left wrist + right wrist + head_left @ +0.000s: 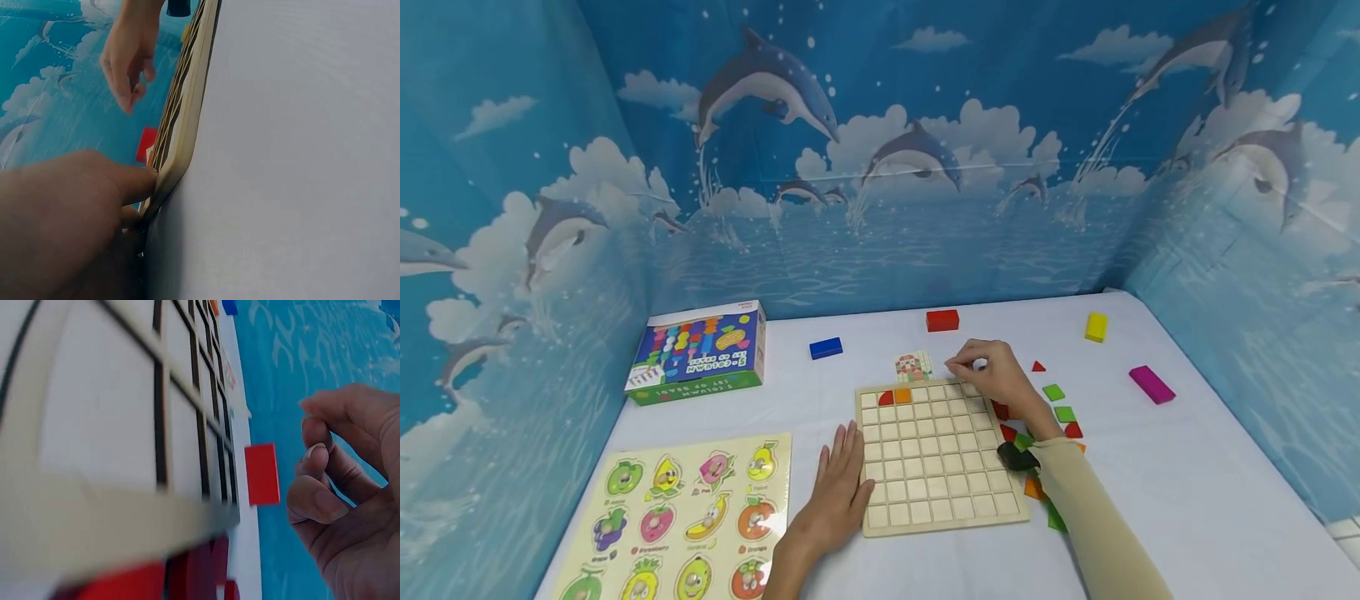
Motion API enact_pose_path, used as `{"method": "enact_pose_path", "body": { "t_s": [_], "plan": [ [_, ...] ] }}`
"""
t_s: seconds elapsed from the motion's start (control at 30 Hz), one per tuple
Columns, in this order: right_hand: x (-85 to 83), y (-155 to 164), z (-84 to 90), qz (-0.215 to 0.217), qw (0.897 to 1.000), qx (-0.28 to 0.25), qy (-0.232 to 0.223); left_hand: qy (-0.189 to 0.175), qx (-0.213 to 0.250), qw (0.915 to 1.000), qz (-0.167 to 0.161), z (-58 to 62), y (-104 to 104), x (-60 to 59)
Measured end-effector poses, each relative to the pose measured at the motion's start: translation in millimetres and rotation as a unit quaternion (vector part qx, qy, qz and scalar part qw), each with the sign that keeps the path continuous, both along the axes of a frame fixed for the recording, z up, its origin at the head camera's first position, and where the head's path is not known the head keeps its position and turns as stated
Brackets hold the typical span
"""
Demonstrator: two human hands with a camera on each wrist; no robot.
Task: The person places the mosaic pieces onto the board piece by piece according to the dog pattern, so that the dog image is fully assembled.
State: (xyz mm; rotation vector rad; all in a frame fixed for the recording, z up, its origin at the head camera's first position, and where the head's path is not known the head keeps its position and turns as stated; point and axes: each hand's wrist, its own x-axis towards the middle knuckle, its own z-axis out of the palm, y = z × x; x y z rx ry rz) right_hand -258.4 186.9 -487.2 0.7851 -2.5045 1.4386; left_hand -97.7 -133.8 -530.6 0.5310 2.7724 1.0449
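A wooden grid board (936, 454) lies on the white table, with a red quarter-round tile (886, 398) and an orange square tile (902, 396) in its far left cells. My left hand (842, 475) lies flat on the table, fingers straight against the board's left edge (181, 125). My right hand (958, 367) hovers over the board's far right corner, fingers loosely curled, nothing visible between them (312, 481). A small pattern card (913, 365) lies just beyond the board, left of those fingertips.
Loose tiles, green (1054, 392) and red (1038, 366), lie right of the board. Blue (825, 347), red (942, 320), yellow (1096, 327) and magenta (1152, 384) blocks sit farther back. A toy box (700, 350) and a fruit puzzle (685, 521) are at the left. Dolphin-print walls enclose the table.
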Motion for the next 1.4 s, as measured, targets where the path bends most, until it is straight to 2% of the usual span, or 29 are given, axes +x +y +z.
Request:
{"method": "enact_pose_path", "body": {
  "t_s": [0.2,0.37,0.5,0.7,0.8,0.93,1.07,1.4],
  "plan": [
    [2.8,34.2,-1.1,-0.058,0.998,0.011,-0.005,0.013,0.008,0.9999,-0.004,-0.4,0.2,0.9],
    [7.2,61.0,0.0,-0.116,0.99,0.058,-0.044,0.03,0.021,0.9993,-0.007,-2.2,-0.2,1.1],
    [9.9,78.1,-1.0,-0.132,0.982,0.101,-0.094,0.042,0.02,0.9989,-0.009,-5.8,-0.9,0.5],
    [11.4,92.9,-3.9,-0.136,0.968,0.142,-0.159,0.043,0.01,0.999,-0.008,-9.8,-2.4,-0.3],
    [9.9,92.3,-3.2,-0.125,0.967,0.153,-0.162,0.032,0.006,0.9994,-0.006,-7.4,-3.0,0.1],
    [7.6,87.0,-1.3,-0.117,0.966,0.167,-0.163,0.035,0.007,0.9993,-0.005,-7.0,-3.8,1.2],
    [5.4,84.2,-2.4,-0.12,0.963,0.172,-0.171,0.046,0.01,0.9989,-0.006,-9.5,-4.1,1.5],
    [0.6,79.8,-1.9,-0.131,0.952,0.192,-0.199,0.034,0.018,0.9992,-0.009,-6.9,-5.4,1.6]
  ]
}}
